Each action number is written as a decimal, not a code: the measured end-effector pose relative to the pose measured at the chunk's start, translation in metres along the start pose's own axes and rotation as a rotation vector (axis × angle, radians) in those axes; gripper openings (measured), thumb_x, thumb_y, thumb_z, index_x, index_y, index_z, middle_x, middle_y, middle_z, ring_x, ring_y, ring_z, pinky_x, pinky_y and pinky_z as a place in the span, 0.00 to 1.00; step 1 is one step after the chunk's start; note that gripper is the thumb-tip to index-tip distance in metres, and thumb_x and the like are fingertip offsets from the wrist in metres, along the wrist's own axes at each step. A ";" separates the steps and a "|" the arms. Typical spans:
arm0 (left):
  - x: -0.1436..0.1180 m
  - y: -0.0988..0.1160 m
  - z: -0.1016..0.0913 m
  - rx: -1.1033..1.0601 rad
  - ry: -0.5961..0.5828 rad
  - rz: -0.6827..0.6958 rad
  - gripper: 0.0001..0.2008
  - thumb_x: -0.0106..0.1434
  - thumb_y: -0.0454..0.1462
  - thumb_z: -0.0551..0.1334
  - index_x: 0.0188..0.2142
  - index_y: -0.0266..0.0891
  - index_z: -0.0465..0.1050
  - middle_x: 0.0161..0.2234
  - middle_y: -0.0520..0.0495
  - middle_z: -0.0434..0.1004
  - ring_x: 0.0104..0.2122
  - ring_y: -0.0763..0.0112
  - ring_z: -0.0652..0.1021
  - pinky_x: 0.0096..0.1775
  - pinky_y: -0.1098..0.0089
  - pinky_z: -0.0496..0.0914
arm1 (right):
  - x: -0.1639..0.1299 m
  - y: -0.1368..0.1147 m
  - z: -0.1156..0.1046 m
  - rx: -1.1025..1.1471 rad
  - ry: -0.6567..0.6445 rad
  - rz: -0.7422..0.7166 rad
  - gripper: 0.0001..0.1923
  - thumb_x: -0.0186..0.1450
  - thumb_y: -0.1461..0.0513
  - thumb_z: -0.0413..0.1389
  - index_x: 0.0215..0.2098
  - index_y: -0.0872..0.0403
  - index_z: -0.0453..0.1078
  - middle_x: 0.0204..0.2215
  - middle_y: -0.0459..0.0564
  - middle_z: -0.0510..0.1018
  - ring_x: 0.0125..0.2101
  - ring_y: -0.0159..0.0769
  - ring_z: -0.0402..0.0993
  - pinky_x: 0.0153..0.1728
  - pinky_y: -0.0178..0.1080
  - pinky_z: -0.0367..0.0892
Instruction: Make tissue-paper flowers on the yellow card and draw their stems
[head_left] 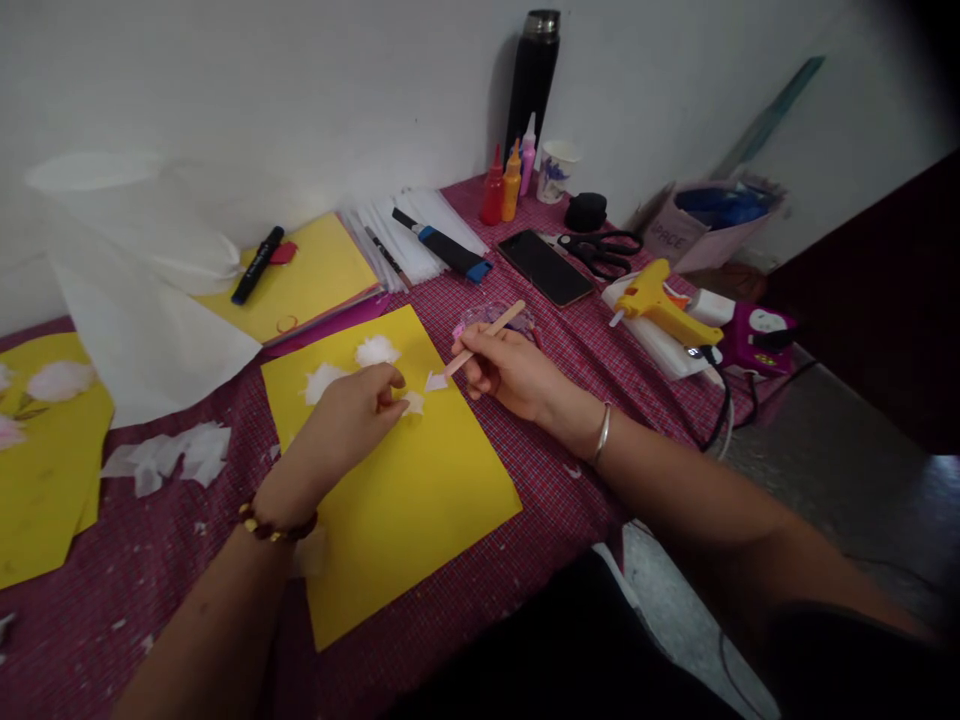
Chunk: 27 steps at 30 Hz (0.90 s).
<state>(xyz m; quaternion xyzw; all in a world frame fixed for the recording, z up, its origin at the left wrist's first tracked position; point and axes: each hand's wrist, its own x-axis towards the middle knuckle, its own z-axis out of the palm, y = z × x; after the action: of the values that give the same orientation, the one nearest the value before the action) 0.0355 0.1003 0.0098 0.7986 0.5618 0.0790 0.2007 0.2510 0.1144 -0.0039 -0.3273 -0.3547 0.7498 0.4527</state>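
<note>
A yellow sheet of paper [405, 510] lies in front of me, with two fluffy white tissue tufts [376, 350] stuck or resting near its far left part. Over the sheet, my left hand [349, 420] pinches a small scrap of white tissue paper [413, 403] by its edge. My right hand [502, 372] holds a wooden craft stick [508, 318] across its fingers, the lower tip pointing at a small pinkish-white patch [436, 382] at the sheet's right edge. Behind the right hand, a clear plastic item [495, 312] is mostly hidden.
Loose tissue strips [172, 455] and a second yellow sheet with tufts [45, 480] lie left. Behind are a marker [257, 265], a cutter [450, 250], paint bottles [493, 188] and a black flask [534, 85]. Rightward: phone [545, 266], scissors [600, 250], corded yellow glue gun [664, 308].
</note>
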 end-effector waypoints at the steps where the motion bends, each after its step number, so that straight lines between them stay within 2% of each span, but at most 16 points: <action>1: 0.001 -0.002 0.001 -0.023 0.006 -0.007 0.07 0.60 0.38 0.59 0.38 0.38 0.71 0.29 0.49 0.75 0.29 0.68 0.75 0.32 0.69 0.66 | 0.000 0.001 0.000 -0.049 -0.003 -0.018 0.11 0.67 0.58 0.55 0.28 0.56 0.68 0.12 0.37 0.67 0.12 0.22 0.58 0.15 0.27 0.60; 3: 0.002 -0.004 0.001 -0.045 0.014 0.004 0.05 0.60 0.37 0.58 0.34 0.38 0.70 0.28 0.50 0.75 0.28 0.69 0.74 0.31 0.70 0.65 | 0.001 0.004 -0.001 -0.141 -0.005 -0.047 0.12 0.67 0.58 0.55 0.28 0.56 0.67 0.12 0.37 0.67 0.11 0.22 0.59 0.13 0.26 0.59; 6: 0.002 -0.005 0.001 -0.052 0.031 0.112 0.07 0.61 0.34 0.56 0.35 0.38 0.73 0.30 0.48 0.75 0.29 0.70 0.74 0.31 0.70 0.65 | 0.002 0.005 -0.001 -0.205 0.001 -0.058 0.12 0.68 0.59 0.54 0.28 0.56 0.67 0.12 0.37 0.67 0.11 0.22 0.59 0.13 0.26 0.58; 10: 0.002 -0.004 0.001 -0.131 0.040 0.278 0.14 0.64 0.34 0.53 0.41 0.38 0.77 0.30 0.48 0.71 0.29 0.72 0.73 0.33 0.69 0.65 | 0.002 0.000 -0.001 -0.156 0.026 -0.052 0.12 0.69 0.59 0.53 0.28 0.55 0.67 0.12 0.37 0.67 0.11 0.22 0.59 0.14 0.26 0.60; 13: 0.001 -0.002 0.003 -0.156 0.016 0.324 0.13 0.64 0.36 0.55 0.42 0.37 0.78 0.28 0.50 0.69 0.27 0.73 0.71 0.32 0.70 0.65 | 0.002 -0.004 -0.002 -0.106 0.034 -0.056 0.12 0.69 0.60 0.52 0.29 0.56 0.67 0.12 0.37 0.67 0.11 0.22 0.59 0.15 0.26 0.61; 16: -0.001 0.000 0.006 -0.067 -0.013 0.348 0.14 0.63 0.33 0.55 0.43 0.38 0.78 0.29 0.49 0.67 0.28 0.72 0.70 0.33 0.68 0.65 | 0.001 -0.007 -0.002 -0.077 0.040 -0.054 0.11 0.69 0.60 0.53 0.29 0.56 0.67 0.12 0.36 0.66 0.11 0.22 0.58 0.15 0.26 0.61; 20: -0.001 0.001 0.007 0.133 -0.047 0.389 0.16 0.64 0.30 0.51 0.41 0.39 0.78 0.32 0.46 0.66 0.35 0.65 0.71 0.38 0.65 0.66 | 0.001 -0.007 -0.002 -0.080 0.039 -0.060 0.12 0.68 0.58 0.55 0.29 0.56 0.67 0.12 0.36 0.66 0.11 0.22 0.58 0.14 0.26 0.61; 27: 0.003 0.002 0.001 0.249 -0.066 0.369 0.12 0.67 0.34 0.53 0.33 0.38 0.75 0.35 0.44 0.68 0.38 0.64 0.72 0.41 0.63 0.67 | 0.003 -0.004 -0.002 -0.115 0.026 -0.085 0.12 0.69 0.60 0.52 0.28 0.56 0.67 0.12 0.37 0.66 0.12 0.22 0.58 0.14 0.26 0.60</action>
<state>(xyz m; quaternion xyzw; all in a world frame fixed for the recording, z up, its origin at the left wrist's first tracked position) 0.0385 0.1018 0.0093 0.9086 0.4049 0.0184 0.1011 0.2536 0.1191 -0.0021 -0.3472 -0.4046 0.7041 0.4690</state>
